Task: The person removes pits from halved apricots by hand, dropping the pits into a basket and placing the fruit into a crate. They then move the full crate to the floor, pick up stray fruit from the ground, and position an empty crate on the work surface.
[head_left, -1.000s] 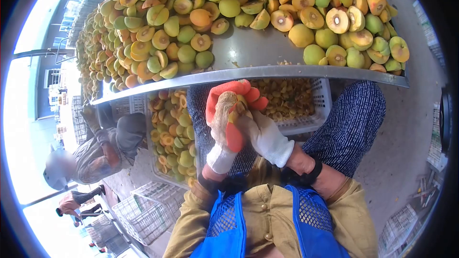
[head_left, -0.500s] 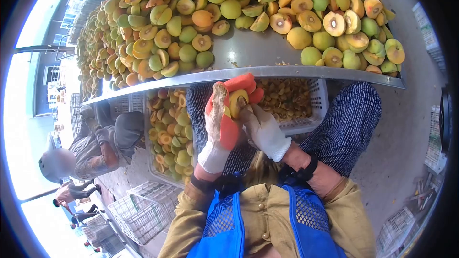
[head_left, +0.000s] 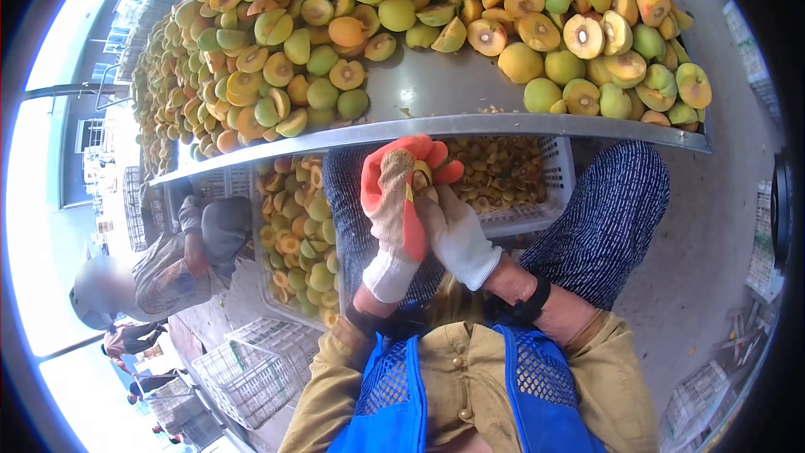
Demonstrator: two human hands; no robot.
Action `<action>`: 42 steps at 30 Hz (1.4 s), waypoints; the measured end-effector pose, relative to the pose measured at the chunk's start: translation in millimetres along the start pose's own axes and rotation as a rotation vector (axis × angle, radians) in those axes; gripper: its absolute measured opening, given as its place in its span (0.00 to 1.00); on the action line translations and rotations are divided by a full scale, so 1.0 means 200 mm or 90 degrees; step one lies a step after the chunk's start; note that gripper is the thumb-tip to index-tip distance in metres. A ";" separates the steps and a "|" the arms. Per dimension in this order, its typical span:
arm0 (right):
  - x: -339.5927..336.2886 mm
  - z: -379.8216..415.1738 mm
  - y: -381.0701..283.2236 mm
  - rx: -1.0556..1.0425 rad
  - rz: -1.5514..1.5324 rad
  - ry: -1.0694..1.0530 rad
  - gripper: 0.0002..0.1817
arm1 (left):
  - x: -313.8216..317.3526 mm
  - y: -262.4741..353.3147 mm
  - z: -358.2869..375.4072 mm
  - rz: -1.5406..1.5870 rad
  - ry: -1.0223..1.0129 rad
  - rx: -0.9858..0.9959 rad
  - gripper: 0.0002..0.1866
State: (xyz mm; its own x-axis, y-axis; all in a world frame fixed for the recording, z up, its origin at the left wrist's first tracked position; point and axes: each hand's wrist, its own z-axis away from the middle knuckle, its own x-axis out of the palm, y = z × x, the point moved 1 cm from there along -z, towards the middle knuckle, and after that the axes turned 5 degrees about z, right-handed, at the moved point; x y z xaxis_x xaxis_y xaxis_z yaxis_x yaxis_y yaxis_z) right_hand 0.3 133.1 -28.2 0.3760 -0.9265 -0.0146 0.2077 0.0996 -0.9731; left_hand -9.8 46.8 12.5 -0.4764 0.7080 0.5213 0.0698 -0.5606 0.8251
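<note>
Both hands wear white gloves, the left one with orange on its palm and fingers, and they meet just below the metal table edge. My left hand [head_left: 401,193] is closed round a yellow fruit half [head_left: 421,174], its orange fingertips curled over the far side. My right hand [head_left: 453,226] presses against the same fruit from the right with bunched fingers; whether it grips a small tool is hidden. Beyond the hands, halved green and orange fruits [head_left: 394,13] are heaped on the metal table [head_left: 444,88].
Under the table edge stand a crate of fruit pieces [head_left: 553,193] and, left of it, a crate of fruit halves [head_left: 298,239]. Stacked white crates [head_left: 251,369] are at lower left. A seated person [head_left: 180,264] in a cap works at the left.
My left hand has turned and both hands have come closer together round the fruit, which shows less. The person at the left has moved their arms.
</note>
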 end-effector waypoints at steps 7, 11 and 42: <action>-0.01 -0.01 0.06 -0.030 -0.011 -0.039 0.23 | -0.05 -0.01 -0.03 -0.037 -0.020 -0.038 0.14; -0.11 0.00 -0.02 0.143 -0.198 -0.181 0.24 | 0.00 0.05 -0.06 -0.081 -0.081 -0.077 0.13; -0.19 0.10 -0.16 0.339 -0.298 -0.223 0.32 | -0.03 0.02 -0.02 -0.087 -0.175 0.097 0.18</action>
State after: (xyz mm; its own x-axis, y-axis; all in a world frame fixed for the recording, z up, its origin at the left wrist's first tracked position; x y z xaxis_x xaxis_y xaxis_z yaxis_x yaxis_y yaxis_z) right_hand -3.0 171.6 7.0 0.3864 -0.7554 0.5292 0.7862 -0.0302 -0.6172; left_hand -9.2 38.3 12.1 -0.2385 0.8728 0.4257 0.1620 -0.3965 0.9036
